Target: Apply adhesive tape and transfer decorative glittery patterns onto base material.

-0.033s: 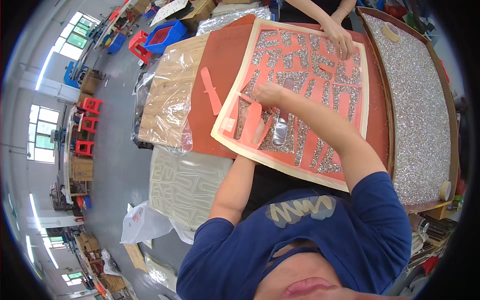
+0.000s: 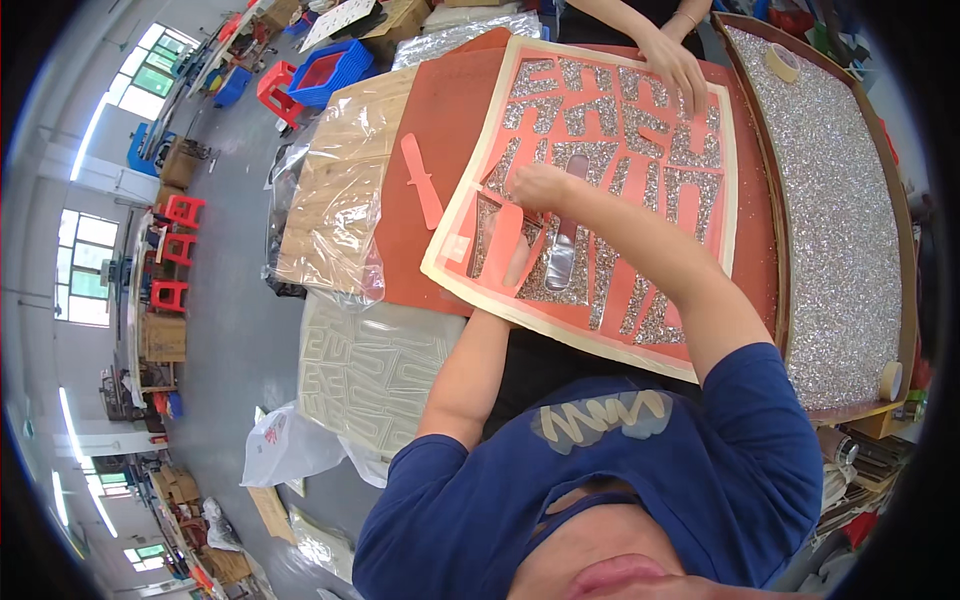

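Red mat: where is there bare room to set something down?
The red mat is mostly bare left of the framed sheet, above and below the pink piece, with plastic-covered boards farther left. A narrow, speckled patch borders the glitter tray. The sheet is crowded: left hand, right hand, a co-worker's hand.

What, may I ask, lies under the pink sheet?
The left hand, partly visible, reaches under the near edge of the pink sheet; a reddish board extends past its sides. What the solid parts cover cannot be seen.
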Demonstrator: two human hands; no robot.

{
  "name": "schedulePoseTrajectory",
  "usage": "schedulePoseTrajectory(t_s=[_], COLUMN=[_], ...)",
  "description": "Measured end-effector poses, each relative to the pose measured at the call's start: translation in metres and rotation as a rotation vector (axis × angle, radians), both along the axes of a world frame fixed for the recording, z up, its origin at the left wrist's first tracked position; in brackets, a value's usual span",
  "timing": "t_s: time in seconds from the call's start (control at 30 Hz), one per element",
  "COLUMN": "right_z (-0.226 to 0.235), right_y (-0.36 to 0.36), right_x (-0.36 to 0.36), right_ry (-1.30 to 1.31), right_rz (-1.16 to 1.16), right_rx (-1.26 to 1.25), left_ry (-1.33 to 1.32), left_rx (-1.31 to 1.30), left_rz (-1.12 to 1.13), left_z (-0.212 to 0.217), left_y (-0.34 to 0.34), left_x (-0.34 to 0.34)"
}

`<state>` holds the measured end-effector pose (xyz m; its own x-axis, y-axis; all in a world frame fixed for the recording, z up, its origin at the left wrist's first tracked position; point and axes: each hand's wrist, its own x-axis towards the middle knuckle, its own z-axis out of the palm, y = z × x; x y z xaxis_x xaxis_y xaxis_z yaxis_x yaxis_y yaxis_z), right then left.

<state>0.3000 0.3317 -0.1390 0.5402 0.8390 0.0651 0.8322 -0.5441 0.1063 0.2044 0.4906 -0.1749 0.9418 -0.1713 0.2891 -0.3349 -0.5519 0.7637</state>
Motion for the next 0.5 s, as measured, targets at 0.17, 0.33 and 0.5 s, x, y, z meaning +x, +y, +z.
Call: schedulePoseTrajectory(t_s=[0.17, 0.33, 0.5], right_z=[0.024, 0.049, 0.046], right_y=[0.003, -0.04, -0.041], right_x=[0.004, 0.016, -0.09], right_ry=[0.135, 0.037, 0.264], right_rz=[-0.403, -0.768, -0.694], right_rx=[0.459, 1.045, 0.857], left_ry=[0.011, 0.018, 0.065], left_rx=[0.15, 0.284, 0.414], left_rz=[0.025, 0.035, 0.068], left_z=[0.005, 0.013, 0.014], left_y=[0.014, 0.02, 0.027], left_x=[-0.027, -0.059, -0.116])
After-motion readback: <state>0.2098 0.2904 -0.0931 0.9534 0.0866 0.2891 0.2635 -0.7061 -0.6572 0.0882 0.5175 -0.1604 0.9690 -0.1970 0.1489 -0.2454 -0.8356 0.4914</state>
